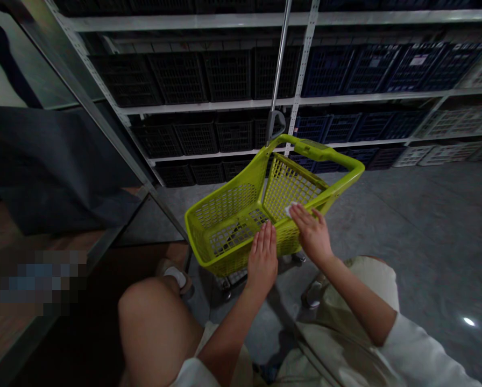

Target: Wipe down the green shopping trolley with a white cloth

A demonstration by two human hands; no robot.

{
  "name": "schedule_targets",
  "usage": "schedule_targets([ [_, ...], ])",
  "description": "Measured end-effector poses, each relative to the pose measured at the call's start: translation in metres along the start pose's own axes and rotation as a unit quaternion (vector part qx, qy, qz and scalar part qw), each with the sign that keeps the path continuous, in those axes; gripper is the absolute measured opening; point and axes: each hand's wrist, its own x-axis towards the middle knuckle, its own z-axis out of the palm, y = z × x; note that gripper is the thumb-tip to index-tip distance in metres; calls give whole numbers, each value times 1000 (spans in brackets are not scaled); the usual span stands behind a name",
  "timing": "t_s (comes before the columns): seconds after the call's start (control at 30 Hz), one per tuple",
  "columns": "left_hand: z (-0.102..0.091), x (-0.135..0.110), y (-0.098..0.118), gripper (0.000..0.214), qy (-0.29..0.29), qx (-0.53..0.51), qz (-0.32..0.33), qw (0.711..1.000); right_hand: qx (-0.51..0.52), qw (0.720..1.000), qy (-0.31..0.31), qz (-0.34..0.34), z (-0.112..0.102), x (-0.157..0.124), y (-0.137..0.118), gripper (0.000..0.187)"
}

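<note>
A lime-green plastic shopping cart (287, 236) with perforated walls stands on the floor in front of my knees. My left hand (264, 258) lies with straight fingers against the cart's near rim, and nothing shows in it. Further right, my right hand (314, 234) presses a small white wad of cloth or tissue (290, 208) against the top of the cart's near side, below the handle. The wad pokes out past the fingertips, and the palm side is hidden. The cart's handle (348, 174) loops up at the right. Its basket shows bare mesh at the bottom.
Behind the cart, a white metal shelf rack (208, 107) holds rows of black, blue and white crates. A metal pole with a grey grip (276, 126) rises at the cart's far side. To the left is a metal frame (164, 212) beside a dark hanging sheet (59, 166).
</note>
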Motion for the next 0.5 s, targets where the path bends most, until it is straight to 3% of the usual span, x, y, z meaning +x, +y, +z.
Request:
schedule_targets([
  [0.07,-1,0,0,79,-1,-6,1,1000,29,998,-25,-49,4,-4,-27,62],
  [0.13,-2,0,-1,80,-2,-13,2,1000,47,994,-42,-84,4,-5,-33,61],
  [0.2,-3,1,-1,81,-3,-15,2,1000,46,992,-48,-103,1,-5,-17,63],
  [0.27,-2,1,0,82,-3,-13,-1,1000,26,995,-38,-94,-4,-2,15,66],
  [0.4,0,1,1,82,-2,-10,-5,1000,-38,999,33,4,-14,4,75,63],
  [0.5,1,0,1,80,-2,-15,-6,1000,-55,996,55,50,-15,6,78,62],
])
